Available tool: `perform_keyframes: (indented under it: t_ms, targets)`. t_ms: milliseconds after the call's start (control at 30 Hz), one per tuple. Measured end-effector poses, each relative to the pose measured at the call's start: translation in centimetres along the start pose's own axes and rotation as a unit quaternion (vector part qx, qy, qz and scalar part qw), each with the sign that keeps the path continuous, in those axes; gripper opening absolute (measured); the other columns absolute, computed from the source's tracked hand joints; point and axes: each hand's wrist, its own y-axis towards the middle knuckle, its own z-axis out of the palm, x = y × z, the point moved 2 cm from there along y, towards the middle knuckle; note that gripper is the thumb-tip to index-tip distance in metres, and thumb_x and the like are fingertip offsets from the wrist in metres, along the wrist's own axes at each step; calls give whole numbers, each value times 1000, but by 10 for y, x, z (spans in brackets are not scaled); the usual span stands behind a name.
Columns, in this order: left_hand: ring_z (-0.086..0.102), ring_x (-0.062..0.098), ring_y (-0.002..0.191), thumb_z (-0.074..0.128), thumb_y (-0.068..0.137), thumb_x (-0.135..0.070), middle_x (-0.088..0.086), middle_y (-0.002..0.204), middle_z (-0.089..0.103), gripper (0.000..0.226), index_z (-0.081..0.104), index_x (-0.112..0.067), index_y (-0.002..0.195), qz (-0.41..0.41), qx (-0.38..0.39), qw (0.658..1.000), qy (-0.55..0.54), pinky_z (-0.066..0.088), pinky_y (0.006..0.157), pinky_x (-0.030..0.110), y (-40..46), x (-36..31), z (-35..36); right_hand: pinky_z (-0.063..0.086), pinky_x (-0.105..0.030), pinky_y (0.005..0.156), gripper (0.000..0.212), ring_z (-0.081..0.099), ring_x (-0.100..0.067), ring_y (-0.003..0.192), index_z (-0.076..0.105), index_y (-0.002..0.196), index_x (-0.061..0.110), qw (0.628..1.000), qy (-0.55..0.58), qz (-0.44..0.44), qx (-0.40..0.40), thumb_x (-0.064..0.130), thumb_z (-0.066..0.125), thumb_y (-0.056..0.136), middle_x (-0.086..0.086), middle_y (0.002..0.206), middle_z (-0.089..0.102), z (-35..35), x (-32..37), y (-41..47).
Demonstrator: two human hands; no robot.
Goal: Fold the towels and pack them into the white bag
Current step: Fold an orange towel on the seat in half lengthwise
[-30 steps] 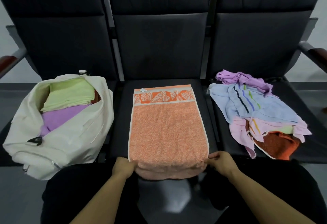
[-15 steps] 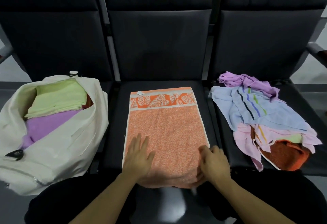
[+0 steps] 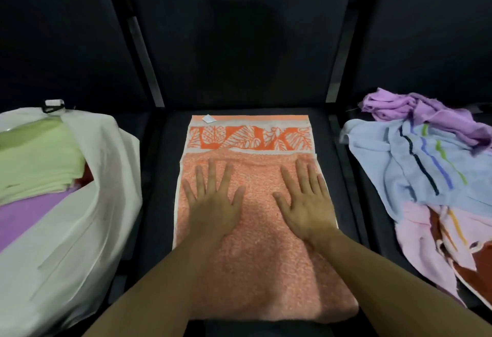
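On the left seat the white bag (image 3: 80, 203) gapes, already holding a folded green towel (image 3: 34, 160) over a purple one (image 3: 29, 211). On the middle seat (image 3: 159, 176) lies the orange towel (image 3: 250, 216), folded once. The left hand (image 3: 213, 203) and right hand (image 3: 306, 200) press flat on it, fingers straight and spread. The unfolded towel pile (image 3: 426, 182) waits on the right seat. The near fold overhangs the seat edge and could slide off when the palms lift.

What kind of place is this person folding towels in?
Probably a waiting area or lounge with a row of linked dark seats. The orange towel lies flat on the middle seat, the white bag sits on the left seat, and a backrest rises behind. No table shows.
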Motion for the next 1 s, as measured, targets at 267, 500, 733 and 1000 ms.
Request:
perform_keyframes:
  t_ms: [267, 500, 733, 1000]
  targets:
    - [-37, 22, 148, 6, 95, -77, -8, 161, -38, 71, -16, -47, 156, 10, 70, 997, -5, -23, 119, 56, 92, 0, -19, -12, -44, 124, 69, -35, -21, 147, -22, 155, 39, 1000, 4, 1, 24, 70, -4, 96, -1, 161, -34, -12, -3, 88]
    - [-33, 13, 150, 24, 103, -63, -7, 165, -30, 70, -3, -37, 162, 88, 56, 994, -45, -18, 124, 44, 52, 15, -45, -18, -44, 121, 70, -33, -22, 147, -19, 156, 38, 998, 14, -27, 49, 71, 1, 97, 1, 161, -33, -31, -6, 74]
    - [-14, 18, 156, 33, 105, -55, -1, 169, -17, 67, 7, -32, 163, 7, 63, 989, -135, -7, 126, 45, -68, 19, -41, -6, -43, 125, 69, -17, -22, 154, 1, 161, 32, 996, 87, -1, 36, 63, 15, 102, 1, 168, -15, -35, -10, -33]
    - [10, 32, 153, 50, 102, -46, 14, 168, 9, 71, 24, -16, 160, -158, 41, 963, -213, 13, 124, 51, -192, 51, -24, 43, -43, 105, 57, 54, -32, 121, 66, 122, 15, 973, 199, 74, -88, 57, 46, 90, -9, 128, 60, -15, -27, -170]
